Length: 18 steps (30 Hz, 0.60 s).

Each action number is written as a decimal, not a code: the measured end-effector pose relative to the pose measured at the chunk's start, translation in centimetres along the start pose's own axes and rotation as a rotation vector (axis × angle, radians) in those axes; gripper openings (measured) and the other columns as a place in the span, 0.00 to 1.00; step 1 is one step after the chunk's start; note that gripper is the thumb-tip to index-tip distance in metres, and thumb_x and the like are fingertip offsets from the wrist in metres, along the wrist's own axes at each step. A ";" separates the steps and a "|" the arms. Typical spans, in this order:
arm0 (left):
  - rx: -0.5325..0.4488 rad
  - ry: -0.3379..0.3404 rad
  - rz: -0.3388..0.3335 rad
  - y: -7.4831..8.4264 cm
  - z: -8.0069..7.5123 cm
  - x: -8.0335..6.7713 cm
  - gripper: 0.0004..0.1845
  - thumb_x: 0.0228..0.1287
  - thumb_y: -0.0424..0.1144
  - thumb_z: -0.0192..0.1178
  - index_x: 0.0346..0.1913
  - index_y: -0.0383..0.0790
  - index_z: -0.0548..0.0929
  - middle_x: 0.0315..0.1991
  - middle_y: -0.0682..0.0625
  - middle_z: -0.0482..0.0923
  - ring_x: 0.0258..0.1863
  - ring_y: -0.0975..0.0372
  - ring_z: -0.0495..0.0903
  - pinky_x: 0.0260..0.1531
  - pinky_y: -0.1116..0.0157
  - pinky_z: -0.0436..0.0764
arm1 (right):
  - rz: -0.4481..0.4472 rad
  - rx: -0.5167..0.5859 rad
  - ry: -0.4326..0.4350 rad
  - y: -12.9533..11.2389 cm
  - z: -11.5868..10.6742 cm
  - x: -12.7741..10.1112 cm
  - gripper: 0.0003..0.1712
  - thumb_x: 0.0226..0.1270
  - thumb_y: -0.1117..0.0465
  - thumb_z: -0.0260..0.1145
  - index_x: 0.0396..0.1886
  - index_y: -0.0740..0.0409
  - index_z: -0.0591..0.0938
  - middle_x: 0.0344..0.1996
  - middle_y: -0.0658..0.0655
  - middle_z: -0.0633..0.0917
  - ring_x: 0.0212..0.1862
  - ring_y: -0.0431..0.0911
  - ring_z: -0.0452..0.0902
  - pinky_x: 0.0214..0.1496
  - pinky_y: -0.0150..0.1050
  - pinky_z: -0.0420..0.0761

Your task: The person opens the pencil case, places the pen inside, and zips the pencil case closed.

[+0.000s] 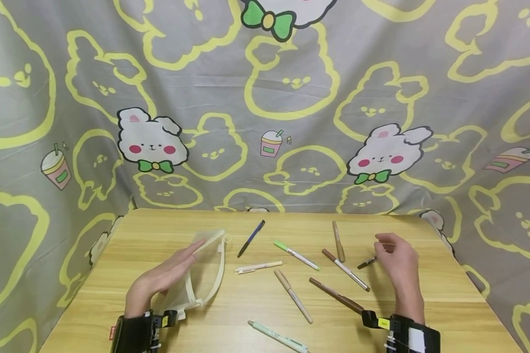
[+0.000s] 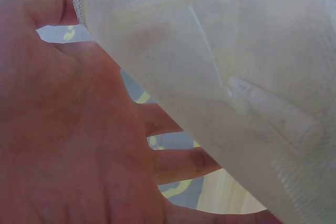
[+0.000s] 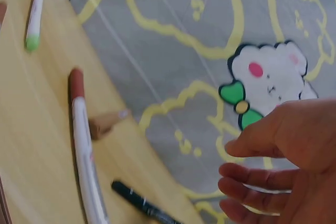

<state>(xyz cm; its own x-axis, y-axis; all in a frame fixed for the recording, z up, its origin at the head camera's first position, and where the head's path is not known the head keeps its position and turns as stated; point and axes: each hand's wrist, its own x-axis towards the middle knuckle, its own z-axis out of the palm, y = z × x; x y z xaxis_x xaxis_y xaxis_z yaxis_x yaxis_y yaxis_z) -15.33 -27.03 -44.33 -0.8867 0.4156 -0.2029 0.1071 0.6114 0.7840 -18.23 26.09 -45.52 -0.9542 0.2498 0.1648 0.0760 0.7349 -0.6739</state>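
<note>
A translucent whitish zip pouch (image 1: 205, 274) stands tilted on the table's left side, its mouth towards the pens. My left hand (image 1: 168, 274) touches the pouch with straight fingers; in the left wrist view, the pouch (image 2: 220, 93) partly covers those fingers. Something pale and pointed shows through its film, too blurred to name. My right hand (image 1: 397, 262) hovers at the right with loosely bent fingers and holds nothing. Just left of it lies a short black pen (image 1: 366, 263), partly hidden by the hand in the head view. A brown-capped marker (image 3: 84, 145) lies close by.
Across the wooden table (image 1: 221, 328) lie a blue-black pen (image 1: 251, 239), a green-ended marker (image 1: 297, 255), a white pen (image 1: 260, 266), a beige marker (image 1: 294, 296), a tan marker (image 1: 338, 241), a dark brown marker (image 1: 335, 295) and a mint pen (image 1: 278, 336). Patterned cloth (image 1: 300, 162) hangs behind.
</note>
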 end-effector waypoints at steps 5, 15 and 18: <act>-0.002 0.004 0.015 -0.1 -0.1 0.0 0.30 0.85 0.42 0.34 0.83 0.38 0.48 0.82 0.33 0.41 0.78 0.33 0.39 0.69 0.26 0.40 | -0.041 -0.043 -0.091 1.8 0.7 0.5 0.20 0.68 0.73 0.56 0.57 0.67 0.83 0.55 0.78 0.81 0.35 0.58 0.80 0.27 0.40 0.77; 0.018 0.013 0.049 -0.2 -0.1 0.1 0.30 0.85 0.42 0.34 0.82 0.34 0.48 0.81 0.31 0.43 0.78 0.32 0.41 0.69 0.26 0.41 | -0.098 -0.096 -0.197 4.4 1.5 1.3 0.21 0.59 0.82 0.58 0.49 0.67 0.87 0.49 0.74 0.84 0.38 0.59 0.79 0.30 0.42 0.76; 0.021 0.011 0.063 -0.3 -0.1 0.1 0.31 0.85 0.43 0.33 0.82 0.32 0.48 0.81 0.30 0.43 0.77 0.31 0.41 0.68 0.25 0.42 | -0.134 -0.101 -0.197 4.9 1.4 1.5 0.20 0.58 0.83 0.60 0.46 0.67 0.88 0.47 0.71 0.86 0.48 0.66 0.81 0.38 0.50 0.81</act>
<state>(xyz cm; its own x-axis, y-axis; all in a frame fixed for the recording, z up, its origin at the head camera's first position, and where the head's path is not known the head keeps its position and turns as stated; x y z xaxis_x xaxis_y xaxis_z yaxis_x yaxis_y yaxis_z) -15.52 -27.19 -44.51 -0.8827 0.4464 -0.1467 0.1725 0.5982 0.7826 -19.74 29.19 -49.60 -0.9949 0.0257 0.0976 -0.0357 0.8147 -0.5788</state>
